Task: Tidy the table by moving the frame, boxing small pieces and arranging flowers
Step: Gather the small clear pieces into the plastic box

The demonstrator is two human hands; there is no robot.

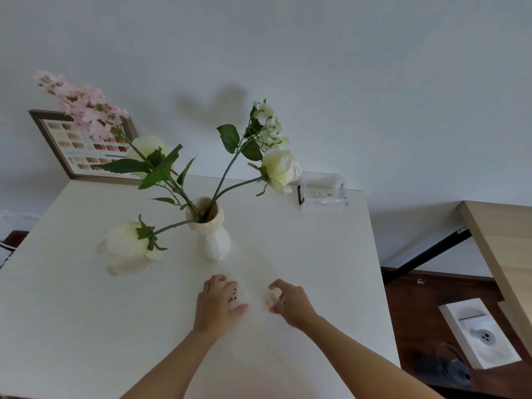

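On the white table (302, 254) a cream vase (211, 234) holds several artificial flowers: white roses (280, 168) and a pink blossom spray (83, 105). One white rose (126, 247) droops low at the vase's left. A wooden picture frame (77, 145) leans against the wall at the back left. My left hand (216, 306) grips a small clear box (237, 296) with tiny dark pieces inside. My right hand (290, 302) pinches a small clear lid-like piece (273, 296) beside it.
A larger clear plastic box (324, 191) stands at the table's back right edge. To the right is a wooden desk (503, 243), and below it a white boxed item (480, 332) on the dark floor.
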